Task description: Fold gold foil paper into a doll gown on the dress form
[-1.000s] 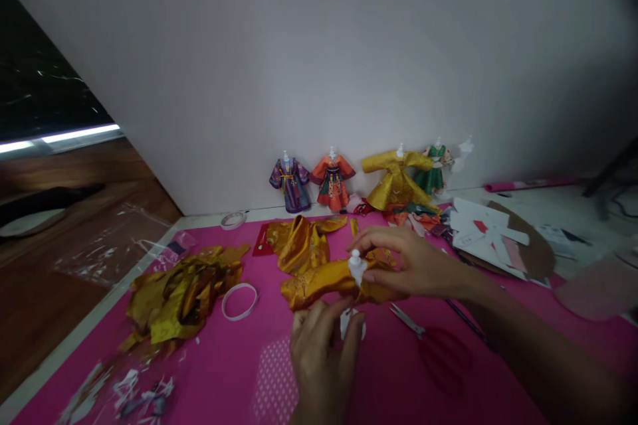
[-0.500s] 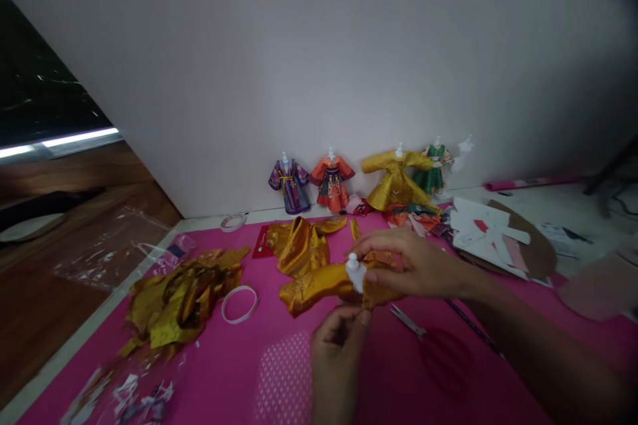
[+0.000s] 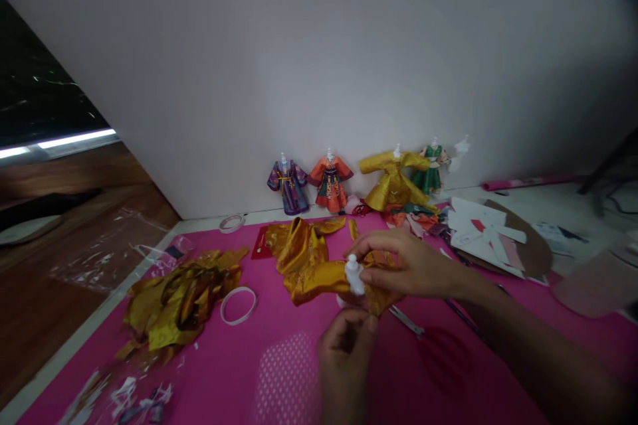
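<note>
My right hand [image 3: 406,269] is closed round a small white mannequin bust [image 3: 353,274] dressed in a gold paper robe [image 3: 319,281], held just above the pink mat [image 3: 239,372]. My left hand [image 3: 346,352] is below it, fingers pinched together at the lower end of the figure; what they pinch is hidden. A second folded gold robe piece [image 3: 299,246] lies just behind on the mat.
A heap of gold foil scraps [image 3: 182,295] and a white tape ring [image 3: 238,304] lie at the left. Scissors [image 3: 423,335] rest at the right. Several dressed miniature figures [image 3: 329,179] stand along the wall. White paper pieces on brown card [image 3: 491,232] lie at the back right.
My left hand has shifted right and drawn in under the figure, its fingers closing. The gold robe's sleeve has swung up and left as my right hand turned it.
</note>
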Motion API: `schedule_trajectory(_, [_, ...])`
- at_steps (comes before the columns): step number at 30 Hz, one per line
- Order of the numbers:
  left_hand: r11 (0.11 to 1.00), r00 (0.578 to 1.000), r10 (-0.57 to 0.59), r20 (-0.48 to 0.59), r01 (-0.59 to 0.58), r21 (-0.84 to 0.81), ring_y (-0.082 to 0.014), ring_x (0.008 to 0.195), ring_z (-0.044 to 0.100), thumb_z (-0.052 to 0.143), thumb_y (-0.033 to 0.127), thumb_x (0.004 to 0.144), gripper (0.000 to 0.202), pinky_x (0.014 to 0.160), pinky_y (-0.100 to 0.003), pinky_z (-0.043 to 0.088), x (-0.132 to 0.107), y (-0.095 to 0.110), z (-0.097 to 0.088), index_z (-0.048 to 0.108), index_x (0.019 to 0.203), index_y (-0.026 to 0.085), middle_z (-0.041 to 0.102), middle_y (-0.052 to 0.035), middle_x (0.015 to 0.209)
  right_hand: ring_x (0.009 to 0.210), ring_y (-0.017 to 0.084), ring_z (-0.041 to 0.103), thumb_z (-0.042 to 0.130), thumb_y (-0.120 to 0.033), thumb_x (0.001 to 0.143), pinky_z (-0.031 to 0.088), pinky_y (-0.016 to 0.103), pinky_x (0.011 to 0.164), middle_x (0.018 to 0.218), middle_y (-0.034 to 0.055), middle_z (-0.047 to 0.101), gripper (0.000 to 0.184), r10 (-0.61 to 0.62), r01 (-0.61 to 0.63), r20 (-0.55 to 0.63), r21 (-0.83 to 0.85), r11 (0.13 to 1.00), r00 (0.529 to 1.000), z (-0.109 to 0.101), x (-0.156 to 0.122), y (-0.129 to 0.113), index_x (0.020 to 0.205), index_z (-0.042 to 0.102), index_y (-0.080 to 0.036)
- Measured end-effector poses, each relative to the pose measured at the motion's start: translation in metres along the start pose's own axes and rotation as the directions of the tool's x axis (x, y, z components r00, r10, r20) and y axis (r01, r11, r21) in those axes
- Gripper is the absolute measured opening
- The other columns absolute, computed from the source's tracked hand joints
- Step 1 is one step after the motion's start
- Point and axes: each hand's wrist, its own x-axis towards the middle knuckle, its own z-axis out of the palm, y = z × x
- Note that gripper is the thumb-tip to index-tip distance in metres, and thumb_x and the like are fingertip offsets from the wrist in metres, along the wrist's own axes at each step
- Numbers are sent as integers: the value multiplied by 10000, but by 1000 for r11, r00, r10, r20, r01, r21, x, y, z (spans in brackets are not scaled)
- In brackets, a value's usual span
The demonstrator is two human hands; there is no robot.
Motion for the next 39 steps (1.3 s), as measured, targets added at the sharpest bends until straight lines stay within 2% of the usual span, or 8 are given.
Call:
schedule_trajectory(9, [999, 999, 1, -45, 1, 54, -113, 514, 404, 762, 559, 718, 377, 577, -237, 424, 1, -14, -5, 681, 678, 193, 424, 63, 518, 921, 203, 694, 646, -231, 836, 520, 326, 836, 970, 50, 742, 153, 17, -18, -50, -3, 1000, 999, 6, -2, 1, 970, 686, -169])
schedule_trajectory(12, [994, 982, 87, -169, -73, 86, -140, 580, 513, 744, 498, 764, 294, 602, -244, 458, -6, -15, -15, 707, 803, 210, 543, 33, 602, 921, 205, 697, 635, -220, 824, 523, 322, 825, 966, 55, 747, 147, 12, -13, -68, -7, 1000, 998, 7, -3, 1, 952, 685, -166])
schedule_trajectory(15, [919, 885, 378, -272, -323, 226, -138, 647, 557, 711, 339, 831, 120, 620, -223, 470, -5, -1, -30, 672, 798, 231, 608, 23, 700, 908, 201, 702, 626, -212, 816, 529, 307, 812, 959, 65, 754, 137, 0, -2, -99, -16, 1000, 995, 9, -4, 0, 930, 681, -160])
schedule_trajectory(18, [646, 710, 704, 12, -648, 404, -122, 659, 531, 626, 151, 876, 103, 618, -207, 452, 8, 28, -41, 652, 858, 248, 580, 40, 725, 863, 191, 707, 605, -193, 808, 535, 287, 770, 934, 66, 761, 136, -29, 24, -132, -42, 999, 991, 11, -5, 0, 920, 676, -161])
schedule_trajectory(20, [464, 614, 772, 164, -721, 515, -129, 753, 557, 605, 95, 886, 149, 667, -218, 453, 17, 48, -42, 651, 909, 234, 591, 17, 816, 820, 183, 704, 599, -188, 803, 535, 276, 739, 901, 60, 760, 135, -58, 49, -152, -61, 997, 987, 13, -6, 1, 914, 673, -164])
schedule_trajectory(22, [334, 571, 766, 295, -745, 577, -141, 805, 571, 623, 73, 880, 149, 716, -247, 456, 22, 61, -39, 631, 925, 214, 601, 3, 853, 791, 178, 698, 605, -196, 804, 533, 270, 718, 875, 55, 756, 133, -84, 72, -172, -70, 995, 982, 16, -6, 3, 915, 671, -166])
schedule_trajectory(29, [113, 576, 693, 434, -681, 723, -185, 701, 551, 679, 195, 876, 143, 659, -330, 339, 24, 63, -24, 559, 802, 219, 606, 16, 748, 704, 152, 666, 613, -178, 789, 515, 238, 661, 794, 33, 730, 116, -122, 108, -233, -74, 991, 965, 22, -6, 5, 891, 666, -166])
schedule_trajectory(39, [49, 610, 646, 459, -633, 773, -198, 672, 569, 597, 171, 904, 133, 664, -339, 297, 27, 68, -20, 550, 790, 220, 635, 9, 721, 690, 150, 658, 613, -147, 763, 518, 239, 634, 796, 7, 719, 123, -95, 85, -288, -44, 995, 953, 29, -8, 5, 868, 644, -203])
